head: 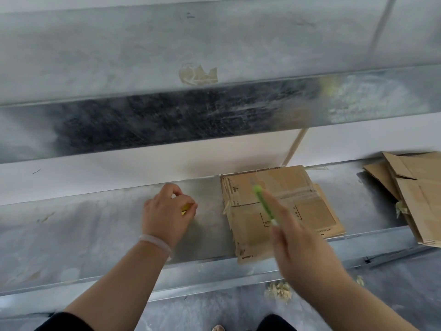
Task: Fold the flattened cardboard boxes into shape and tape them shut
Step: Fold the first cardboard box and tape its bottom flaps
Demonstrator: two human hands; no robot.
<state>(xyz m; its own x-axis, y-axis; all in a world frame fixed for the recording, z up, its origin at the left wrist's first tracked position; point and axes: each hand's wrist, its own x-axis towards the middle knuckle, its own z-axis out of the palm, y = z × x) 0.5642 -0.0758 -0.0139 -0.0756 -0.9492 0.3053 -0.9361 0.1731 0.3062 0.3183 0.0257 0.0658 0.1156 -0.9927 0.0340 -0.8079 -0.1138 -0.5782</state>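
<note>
The flat boxes (310, 211) are laid on the counter (95, 225), at 3 o'clock from the left hand (164, 218), where a small yellow thing (185, 208) is pinched. Nearer, just above them, a green tool (263, 204) is gripped by the right hand (303, 249).

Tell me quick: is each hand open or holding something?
Left hand: pinches a small yellow thing; what it is cannot be told.
Right hand: holds a thin green tool, blurred.

right hand (298, 237), green tool (263, 204) blurred; yellow item (185, 209) half-hidden; cardboard stack (417, 192) cropped
</note>
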